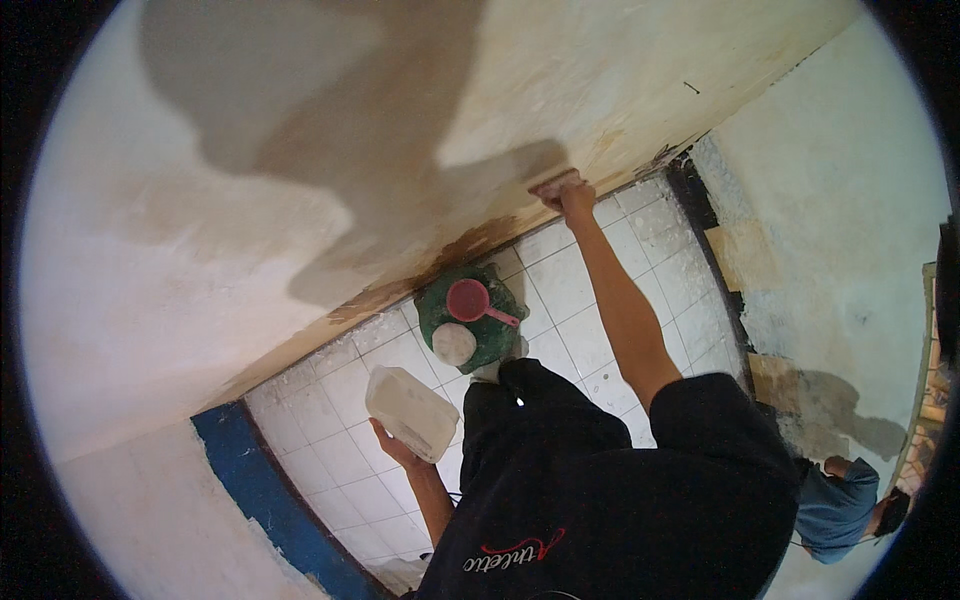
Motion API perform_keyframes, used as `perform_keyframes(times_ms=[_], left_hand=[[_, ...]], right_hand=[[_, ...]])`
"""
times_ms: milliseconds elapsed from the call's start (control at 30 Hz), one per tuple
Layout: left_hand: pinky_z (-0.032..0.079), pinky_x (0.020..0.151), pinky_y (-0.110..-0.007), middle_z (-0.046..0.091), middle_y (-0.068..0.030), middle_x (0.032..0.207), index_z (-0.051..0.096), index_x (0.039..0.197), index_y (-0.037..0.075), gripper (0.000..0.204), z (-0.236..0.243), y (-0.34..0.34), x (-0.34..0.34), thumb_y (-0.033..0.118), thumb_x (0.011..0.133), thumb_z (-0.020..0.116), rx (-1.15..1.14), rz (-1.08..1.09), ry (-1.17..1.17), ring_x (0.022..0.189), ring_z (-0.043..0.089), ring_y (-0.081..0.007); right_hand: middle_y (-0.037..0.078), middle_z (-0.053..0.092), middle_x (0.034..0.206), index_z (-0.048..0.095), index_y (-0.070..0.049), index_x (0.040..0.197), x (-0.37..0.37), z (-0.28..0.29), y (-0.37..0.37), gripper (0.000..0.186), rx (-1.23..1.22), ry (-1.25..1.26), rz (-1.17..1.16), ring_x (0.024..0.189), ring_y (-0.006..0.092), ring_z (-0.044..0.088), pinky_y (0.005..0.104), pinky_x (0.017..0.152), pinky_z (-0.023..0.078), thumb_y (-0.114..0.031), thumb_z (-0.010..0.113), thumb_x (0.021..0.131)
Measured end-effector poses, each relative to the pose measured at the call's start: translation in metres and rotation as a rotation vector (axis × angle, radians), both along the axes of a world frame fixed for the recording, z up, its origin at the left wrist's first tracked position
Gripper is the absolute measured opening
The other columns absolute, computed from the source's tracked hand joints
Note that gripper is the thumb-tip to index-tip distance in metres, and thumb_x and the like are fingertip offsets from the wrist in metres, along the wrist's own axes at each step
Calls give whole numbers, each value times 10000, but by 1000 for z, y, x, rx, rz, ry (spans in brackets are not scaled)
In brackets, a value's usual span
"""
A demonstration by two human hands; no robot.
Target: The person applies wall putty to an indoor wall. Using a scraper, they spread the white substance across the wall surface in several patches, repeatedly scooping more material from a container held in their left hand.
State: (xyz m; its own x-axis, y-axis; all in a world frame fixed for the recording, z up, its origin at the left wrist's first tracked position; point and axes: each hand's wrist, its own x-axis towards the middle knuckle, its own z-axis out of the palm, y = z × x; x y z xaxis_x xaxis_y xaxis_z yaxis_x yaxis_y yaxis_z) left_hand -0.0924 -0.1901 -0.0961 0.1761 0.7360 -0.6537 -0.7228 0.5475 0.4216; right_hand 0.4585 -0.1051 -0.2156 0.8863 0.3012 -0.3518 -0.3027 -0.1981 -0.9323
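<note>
My left hand (pixel 397 446) grips the side of a whitish, open plastic tub (pixel 410 410), tilted and held low above the tiles. Some pale stuff seems to coat its inside, though I cannot make out how much. Out to the upper right, my right hand (pixel 576 199) is closed round a flat, wide-edged scraper (pixel 552 184). The scraper's edge lies against the lower part of the wall (pixel 560 90), beside brownish smears. Between my hands, near the foot of the wall, a pink dipper (pixel 467 300) rests on a green sack (pixel 436 312), next to a round whitish lump or lid (pixel 454 344).
White floor tiles (pixel 560 290), dusty in places, run along the wall. A blue-painted strip (pixel 245 465) edges the left wall. At the right, the wall base is dark and patchy (pixel 735 255). Another person in a blue shirt (pixel 838 505) is at the lower right.
</note>
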Motion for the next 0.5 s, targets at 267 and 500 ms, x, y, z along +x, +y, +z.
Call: perform_keyframes(times_ms=[267,500], left_hand=[[438,1012,-495,468,-171,1356,368,1426,64,656,6,-6,-2,536,970,385,-42,-4,132,1206,492,-354],[451,1000,-501,473,-174,1361,370,1424,52,670,-2,-3,0,541,967,386,-51,-18,99,1190,515,-361]], right_hand=[[237,633,923,525,187,959,-39,244,18,192,445,108,168,791,346,684,401,685,625,19,480,878],[168,638,896,578,91,1021,-48,114,-29,212,150,-61,1,766,285,679,397,628,614,-43,509,871]])
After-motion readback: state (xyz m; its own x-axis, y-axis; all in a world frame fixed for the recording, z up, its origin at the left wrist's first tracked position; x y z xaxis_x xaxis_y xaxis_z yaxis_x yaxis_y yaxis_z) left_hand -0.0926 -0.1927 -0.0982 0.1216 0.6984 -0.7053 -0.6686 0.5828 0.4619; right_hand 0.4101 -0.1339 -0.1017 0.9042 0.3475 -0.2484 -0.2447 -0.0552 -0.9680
